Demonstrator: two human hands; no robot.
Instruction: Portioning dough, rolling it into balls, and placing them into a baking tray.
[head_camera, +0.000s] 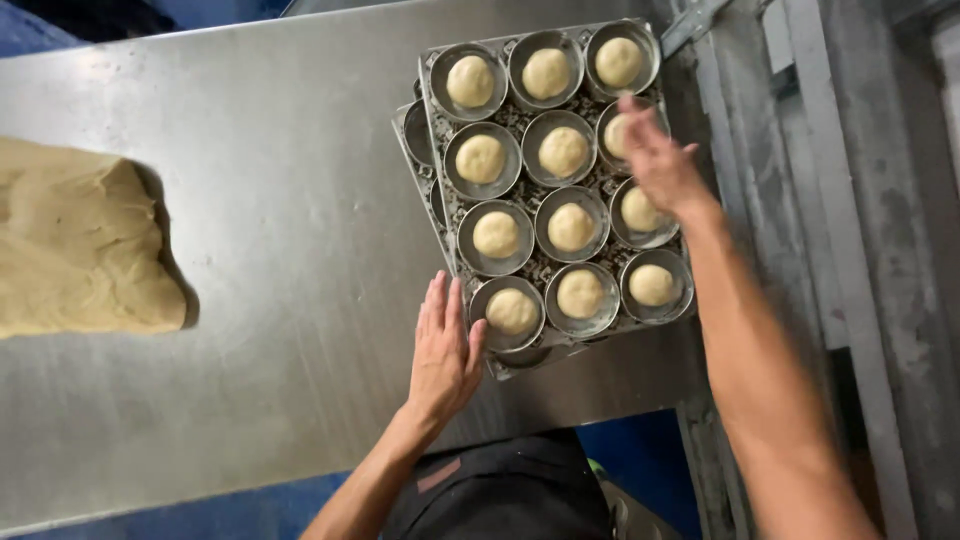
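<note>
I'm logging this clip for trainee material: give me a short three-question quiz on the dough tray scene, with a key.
1. True or false: every cup of the muffin tray holds a dough ball.
2. Which hand rests flat on the steel table against the tray's near corner? A) left hand B) right hand
3. What lies at the far left of the table?

Key
1. True: all twelve cups are filled, three across and four deep.
2. A: the left hand lies by the corner cup, while the right hand hovers, blurred, over the tray's right column.
3. A large slab of dough.
</note>
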